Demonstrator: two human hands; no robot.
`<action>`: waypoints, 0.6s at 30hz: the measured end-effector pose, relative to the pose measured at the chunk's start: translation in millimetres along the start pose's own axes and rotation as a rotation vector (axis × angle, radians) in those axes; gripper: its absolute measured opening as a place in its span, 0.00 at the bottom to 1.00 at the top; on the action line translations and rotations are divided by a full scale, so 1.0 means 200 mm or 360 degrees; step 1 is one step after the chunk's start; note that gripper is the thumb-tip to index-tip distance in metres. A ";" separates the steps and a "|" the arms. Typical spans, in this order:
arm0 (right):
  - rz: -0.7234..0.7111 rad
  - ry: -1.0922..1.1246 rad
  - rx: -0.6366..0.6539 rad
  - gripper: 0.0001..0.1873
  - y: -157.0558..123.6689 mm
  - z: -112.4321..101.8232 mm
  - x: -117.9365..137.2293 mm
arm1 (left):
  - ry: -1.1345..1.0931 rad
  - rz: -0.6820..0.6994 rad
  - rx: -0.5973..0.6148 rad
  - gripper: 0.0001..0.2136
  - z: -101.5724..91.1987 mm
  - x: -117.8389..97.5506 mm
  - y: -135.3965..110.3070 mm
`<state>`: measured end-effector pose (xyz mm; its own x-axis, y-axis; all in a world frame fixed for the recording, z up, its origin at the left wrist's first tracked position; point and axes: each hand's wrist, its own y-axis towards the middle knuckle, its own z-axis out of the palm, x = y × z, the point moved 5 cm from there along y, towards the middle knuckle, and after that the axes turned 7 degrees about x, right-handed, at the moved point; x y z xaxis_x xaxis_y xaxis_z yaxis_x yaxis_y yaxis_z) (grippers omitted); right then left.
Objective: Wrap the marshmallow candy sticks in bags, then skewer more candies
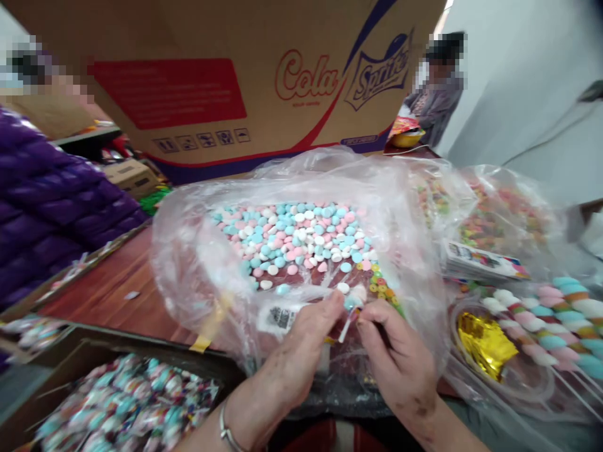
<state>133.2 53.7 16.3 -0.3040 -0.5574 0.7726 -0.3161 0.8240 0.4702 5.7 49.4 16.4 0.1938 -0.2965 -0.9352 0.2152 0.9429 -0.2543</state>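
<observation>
A large clear plastic bag (198,263) lies open on the table, full of small pink, blue and white candies (301,242). At its near edge my left hand (294,358) and my right hand (400,367) meet, both pinched on a small stick holding a few candies (352,307). My left wrist wears a thin metal bracelet. A barcode label sits on the bag just left of my left thumb.
A big Cola/Sprite cardboard box (226,81) stands behind the bag. Right: bags of coloured ring candies (499,213), a printed card stack (480,260), finished candy skewers (546,320), gold foil (485,342). Lower left: a box of wrapped sweets (122,402). A person stands far right behind; a purple-sleeved person is at left.
</observation>
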 end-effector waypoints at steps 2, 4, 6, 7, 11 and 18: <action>-0.0074 -0.0076 0.0086 0.07 -0.02 -0.02 0.03 | 0.0033 0.0024 0.0006 0.21 0.00 -0.01 -0.04; -0.0243 -0.0192 0.0169 0.07 -0.03 -0.03 0.07 | -0.0047 0.0021 0.0061 0.20 0.00 -0.02 -0.07; -0.0443 -0.0284 0.0210 0.09 -0.04 -0.04 0.13 | -0.0243 -0.0023 0.0141 0.18 0.01 -0.01 -0.11; -0.0517 -0.0295 0.0217 0.10 -0.04 -0.03 0.16 | -0.0368 -0.0059 0.0153 0.15 0.01 -0.01 -0.13; -0.0248 0.0047 0.0291 0.08 -0.04 0.10 0.16 | -0.0744 0.0064 -0.0066 0.10 0.01 0.04 -0.18; 0.0711 0.1020 0.0674 0.15 -0.09 0.36 0.05 | -0.0249 0.0679 -0.0564 0.06 -0.07 0.12 -0.23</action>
<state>70.3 25.6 -14.9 0.0427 0.0758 0.9962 -0.6326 0.7738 -0.0318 -13.5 0.4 2.2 0.3381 0.1275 -0.9324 -0.2417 0.9693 0.0449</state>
